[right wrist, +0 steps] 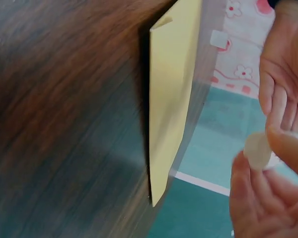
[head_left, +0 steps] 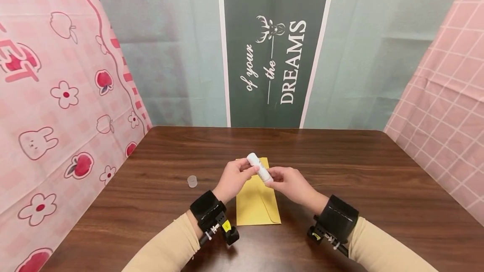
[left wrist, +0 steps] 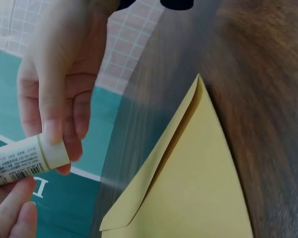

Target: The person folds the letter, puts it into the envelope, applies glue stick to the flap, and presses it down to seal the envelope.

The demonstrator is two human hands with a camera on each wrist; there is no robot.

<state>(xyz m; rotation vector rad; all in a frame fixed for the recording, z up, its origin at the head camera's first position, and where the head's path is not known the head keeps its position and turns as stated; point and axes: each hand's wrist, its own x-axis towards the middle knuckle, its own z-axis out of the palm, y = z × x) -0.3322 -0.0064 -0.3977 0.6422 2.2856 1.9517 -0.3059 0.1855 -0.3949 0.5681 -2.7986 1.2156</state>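
Note:
A white glue stick [head_left: 260, 167] is held up, tilted, above a yellow envelope [head_left: 254, 204]. My left hand [head_left: 232, 179] grips the tube's body between thumb and fingers. With thumb and fingertips my right hand [head_left: 294, 183] pinches the lower end. Printed text and a barcode on the glue stick [left wrist: 20, 163] show in the left wrist view. The right wrist view catches its round pale end [right wrist: 258, 150] between the fingers. On the table to the left lies a translucent cap [head_left: 192, 181], apart from both hands.
The brown wood-grain table [head_left: 340, 158] runs back to a green and grey curtain [head_left: 181, 53]. Patterned pink cloth [head_left: 75, 95] hangs on the left, and a pink checked cloth [head_left: 446, 108] on the right. The envelope's flap [left wrist: 149, 168] stands slightly lifted.

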